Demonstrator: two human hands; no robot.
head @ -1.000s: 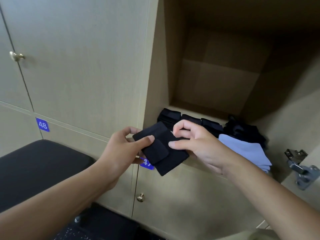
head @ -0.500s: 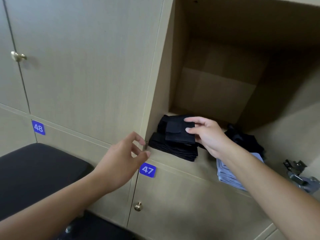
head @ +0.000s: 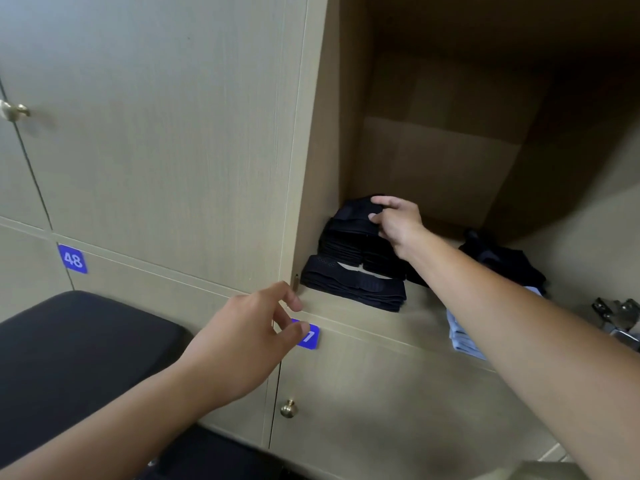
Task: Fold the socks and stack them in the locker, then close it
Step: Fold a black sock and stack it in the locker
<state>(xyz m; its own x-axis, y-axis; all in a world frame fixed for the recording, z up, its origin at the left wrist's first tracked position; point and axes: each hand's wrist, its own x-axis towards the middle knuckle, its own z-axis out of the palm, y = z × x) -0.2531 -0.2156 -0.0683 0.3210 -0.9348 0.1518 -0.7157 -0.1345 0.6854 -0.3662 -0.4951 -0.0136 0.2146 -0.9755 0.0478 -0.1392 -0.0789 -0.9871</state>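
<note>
Right hand [head: 398,225] pinches the folded sock [head: 356,213] atop the stack [head: 349,247]; left hand [head: 242,344] hangs loose, empty. Let go off-centre and the stack probably topples toward 6 o'clock, onto the flat socks [head: 353,289].

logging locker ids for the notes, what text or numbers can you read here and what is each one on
"48": white digits on a blue tag on the closed locker fronts at left.
"7": the only digit showing on a second blue tag below the open locker; the left hand covers the rest.
No print can be read on the socks or anything else.
</note>
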